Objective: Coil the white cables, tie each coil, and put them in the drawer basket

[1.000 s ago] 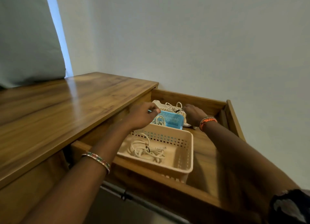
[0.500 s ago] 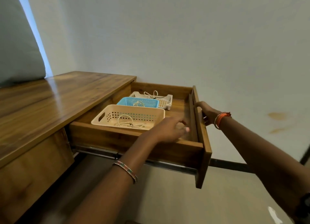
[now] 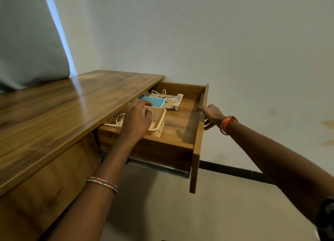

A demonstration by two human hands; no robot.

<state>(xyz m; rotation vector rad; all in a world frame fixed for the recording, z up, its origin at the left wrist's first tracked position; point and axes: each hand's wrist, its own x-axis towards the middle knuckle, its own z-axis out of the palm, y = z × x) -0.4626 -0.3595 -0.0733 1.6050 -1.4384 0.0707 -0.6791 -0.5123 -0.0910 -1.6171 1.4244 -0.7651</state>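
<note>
The wooden drawer (image 3: 180,130) stands partly open under the desk top. A beige basket (image 3: 160,122) inside it holds a coiled white cable (image 3: 119,120), half hidden under the desk edge. Behind it sit a blue basket (image 3: 156,100) and a white perforated tray (image 3: 174,100) with another white cable (image 3: 160,94) on it. My left hand (image 3: 137,119) hovers over the beige basket with loosely bent fingers and holds nothing I can see. My right hand (image 3: 211,114) grips the top edge of the drawer front (image 3: 197,141), thumb on the outside.
The glossy wooden desk top (image 3: 72,105) runs off to the left, with a grey curtain (image 3: 27,42) hanging over its far end. A plain wall stands behind the drawer. Pale floor and a dark skirting strip (image 3: 235,172) lie below.
The drawer has slid inward, so the beige basket is now partly under the desk top. My left hand moved from the drawer's near side to over the beige basket. My right hand stays on the drawer front.
</note>
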